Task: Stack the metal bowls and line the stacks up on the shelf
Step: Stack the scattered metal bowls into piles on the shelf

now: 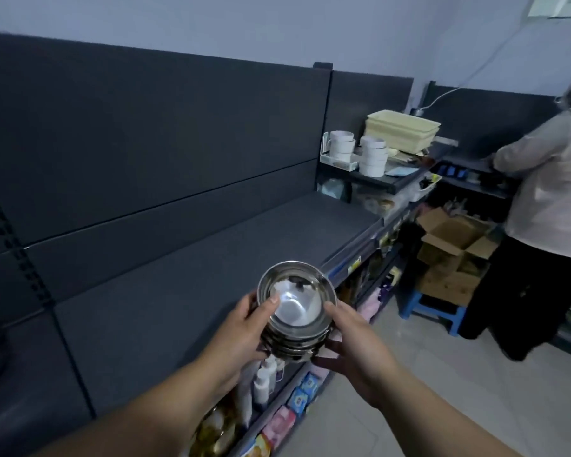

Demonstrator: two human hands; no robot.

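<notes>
So, closest in: both hands are wrapped around one stack of metal bowls (296, 303), maybe four or five nested, hard to count from the rims. The left hand (241, 328) grips the left side with its thumb hooked over the top bowl's rim. The right hand (353, 344) cups the right side and reaches a bit underneath. The stack is up in the air, tipped a little so the open top faces the camera, and nothing is set down yet.

The bit that matters is that the stack hangs roughly over the front lip of the shelf (178, 291). The bare dark shelf board is to the left and slightly forward of the hands, so the left hand is the one on the shelf side. The shelf's long run goes from near-left out to far-right, so I'd guess a row of stacks would follow that line, parallel to the back panel (145, 143). My read is the put-down is a short push left and in, then lower it flat.

Under the hands, on a lower shelf, are some white bottles (263, 377) and coloured packets (302, 395).

Further along the same run there are white cups (373, 156) stacked up and cream trays (404, 130). Past that are a cardboard box (452, 249) on a blue stool (437, 313), and another person (547, 199) busy at the far shelving, well apart from all this.
</notes>
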